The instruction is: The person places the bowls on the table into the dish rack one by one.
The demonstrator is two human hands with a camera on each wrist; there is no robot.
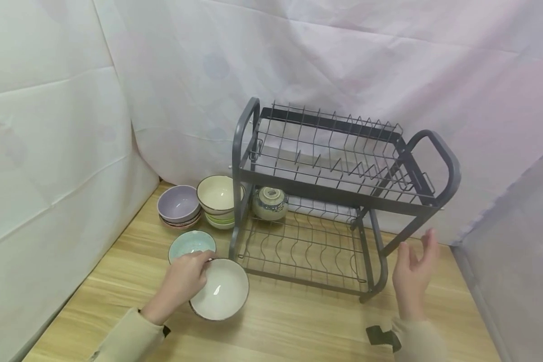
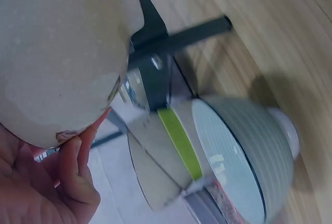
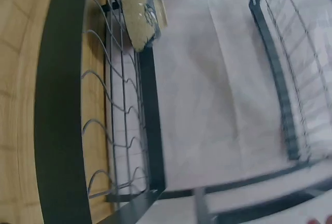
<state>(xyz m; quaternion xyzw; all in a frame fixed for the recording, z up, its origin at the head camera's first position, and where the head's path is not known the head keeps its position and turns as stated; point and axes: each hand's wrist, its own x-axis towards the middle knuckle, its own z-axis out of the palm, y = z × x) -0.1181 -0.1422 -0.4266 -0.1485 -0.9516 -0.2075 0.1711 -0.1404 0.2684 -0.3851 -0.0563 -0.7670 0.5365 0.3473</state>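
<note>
My left hand (image 1: 183, 279) pinches the rim of a white bowl (image 1: 220, 291) with a thin brown edge, its inside facing up toward the head camera. In the left wrist view, thumb and fingers meet at the rim of this bowl (image 2: 62, 58). Just behind that hand, a light blue bowl (image 1: 191, 242) stands on the table, partly covered by it. My right hand (image 1: 414, 274) is raised beside the right end of a dark two-tier dish rack (image 1: 335, 193), fingers apart and holding nothing. A blue-patterned bowl (image 1: 271, 207) sits upside down on the lower tier's left end.
Left of the rack, a purple bowl (image 1: 178, 203) tops a stack with pinkish bowls beneath. Beside it a cream bowl (image 1: 217, 193) tops green-and-white ones, close to the rack's left post. White cloth (image 1: 185, 90) hangs behind and at both sides of the wooden table (image 1: 289, 327).
</note>
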